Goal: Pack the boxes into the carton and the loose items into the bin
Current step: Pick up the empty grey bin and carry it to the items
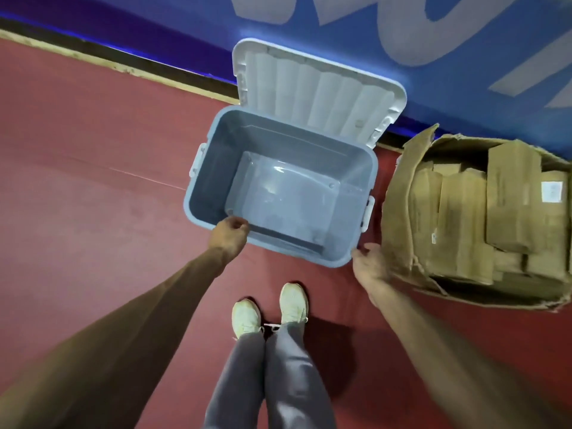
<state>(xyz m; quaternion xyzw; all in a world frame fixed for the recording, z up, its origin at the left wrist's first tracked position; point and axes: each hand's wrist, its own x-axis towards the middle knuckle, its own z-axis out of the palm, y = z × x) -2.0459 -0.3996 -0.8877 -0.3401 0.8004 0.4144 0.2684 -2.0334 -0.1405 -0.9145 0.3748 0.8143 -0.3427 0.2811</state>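
My left hand [230, 233] is down on the near-left corner of the bin [207, 181], fingers curled over the rim and gripping it. My right hand [368, 264] is at the near-right corner, fingers loose and slightly spread, the tips just touching the plastic, with nothing held. That hand sits in the gap between the bin and the carton [399, 212].

The bin stands on the red floor [93, 181] right in front of my shoes [247, 317], and I look straight down to its grey bottom. Its white lid [312, 91] is swung up and leans back against the blue wall [340, 26].

The carton is just to the right of the bin, its flaps torn and crumpled. Brown boxes [510, 196] are packed inside it, side by side and stacked, one showing a white label.
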